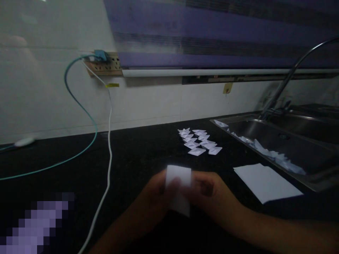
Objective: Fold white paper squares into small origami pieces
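Note:
Between my two hands is a small folded piece of white paper [179, 175], held upright above the dark counter and slightly blurred. My left hand [156, 194] grips its left side, with the thumb laid across the front. My right hand [209, 190] is closed on the right edge, its fingers curled. Beyond my hands, several folded paper boats [196, 151] stand in two rows on the counter. To the right of my right hand lies a stack of white paper sheets [267, 183].
At the right is a steel sink [312, 181] with a curved tap [282, 86]; more folded paper pieces [284, 162] line its near rim. A white cable [109, 169] and a teal cable [91, 116] run from the wall socket strip [113, 65] across the black counter [137, 151].

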Motion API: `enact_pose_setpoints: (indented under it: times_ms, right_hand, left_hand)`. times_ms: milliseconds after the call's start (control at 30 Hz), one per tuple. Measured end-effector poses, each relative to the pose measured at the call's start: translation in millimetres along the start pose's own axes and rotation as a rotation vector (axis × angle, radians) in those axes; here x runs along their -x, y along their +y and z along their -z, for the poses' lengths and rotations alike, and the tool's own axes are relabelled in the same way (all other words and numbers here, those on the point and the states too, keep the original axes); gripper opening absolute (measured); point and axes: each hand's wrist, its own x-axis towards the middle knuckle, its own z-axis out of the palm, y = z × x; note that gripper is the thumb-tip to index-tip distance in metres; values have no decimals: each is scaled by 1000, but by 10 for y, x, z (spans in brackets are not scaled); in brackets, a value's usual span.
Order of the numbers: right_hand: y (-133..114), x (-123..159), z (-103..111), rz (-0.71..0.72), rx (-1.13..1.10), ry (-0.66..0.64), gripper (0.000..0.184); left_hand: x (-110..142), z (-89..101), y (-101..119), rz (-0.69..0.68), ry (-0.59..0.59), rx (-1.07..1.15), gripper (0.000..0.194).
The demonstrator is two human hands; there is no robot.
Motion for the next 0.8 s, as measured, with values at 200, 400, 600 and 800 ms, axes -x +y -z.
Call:
enact_pose_setpoints:
  times_ms: [200, 400, 600, 800]
  right_hand:
    - [-50, 2, -43, 16, -23, -23, 28]
    - [-68, -6, -64, -16, -57, 12, 31]
    - [-88, -10, -37, -31, -76, 36, 28]
    - [-135, -22, -20, -48, -60, 56, 31]
  left_hand:
    - [5, -6, 30, 10, -6, 0, 34]
    - [-6, -24, 39, 31, -4, 30, 37]
    - [-19, 4, 32, 84, -31, 106, 37]
    - [-59, 117, 38, 44, -66, 104, 30]
